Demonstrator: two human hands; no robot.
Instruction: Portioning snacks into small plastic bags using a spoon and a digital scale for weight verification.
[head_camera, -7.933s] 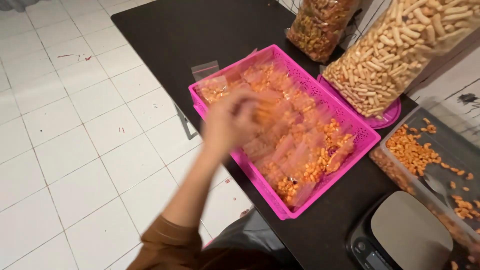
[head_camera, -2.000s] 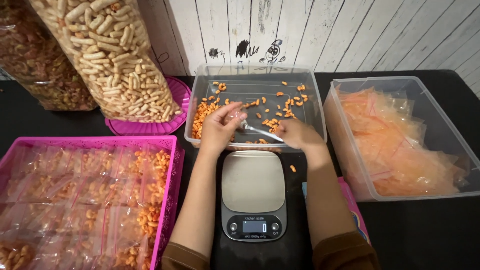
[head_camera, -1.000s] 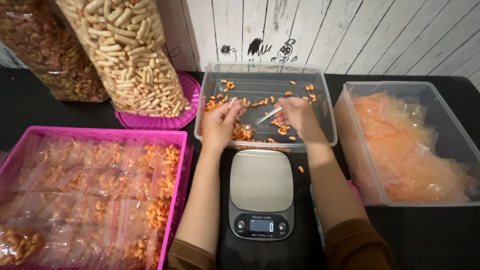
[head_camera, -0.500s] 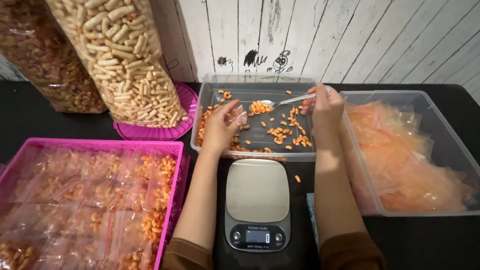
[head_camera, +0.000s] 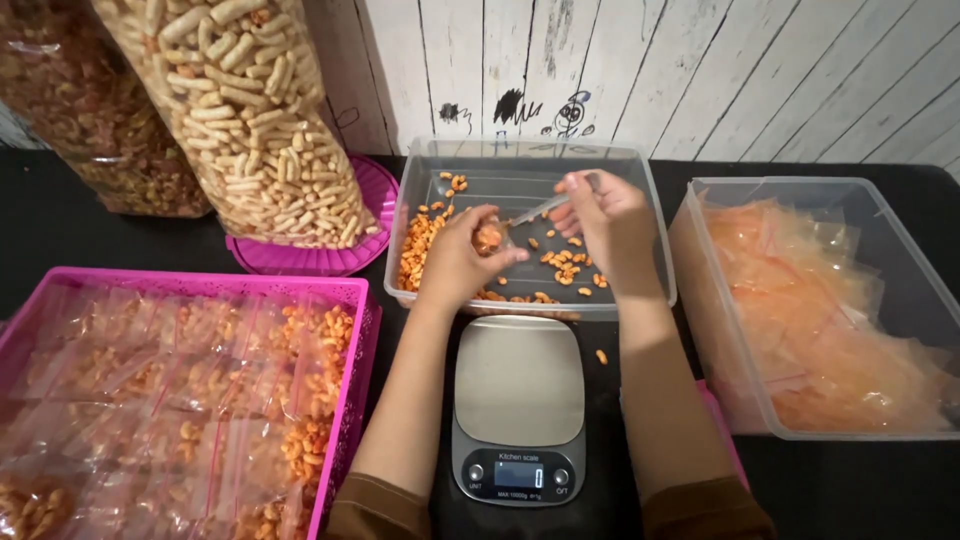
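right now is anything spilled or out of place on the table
Yes: one orange snack piece lies loose on the black table, right of the scale and just outside the clear tub. Nothing else stands out.

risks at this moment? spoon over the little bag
Spill: the spoon tips snacks into a small clear bag that the left hand pinches, so pieces may miss its narrow mouth; one stray piece already lies by the scale. The right hand holds the spoon by its far end, so control may be loose.
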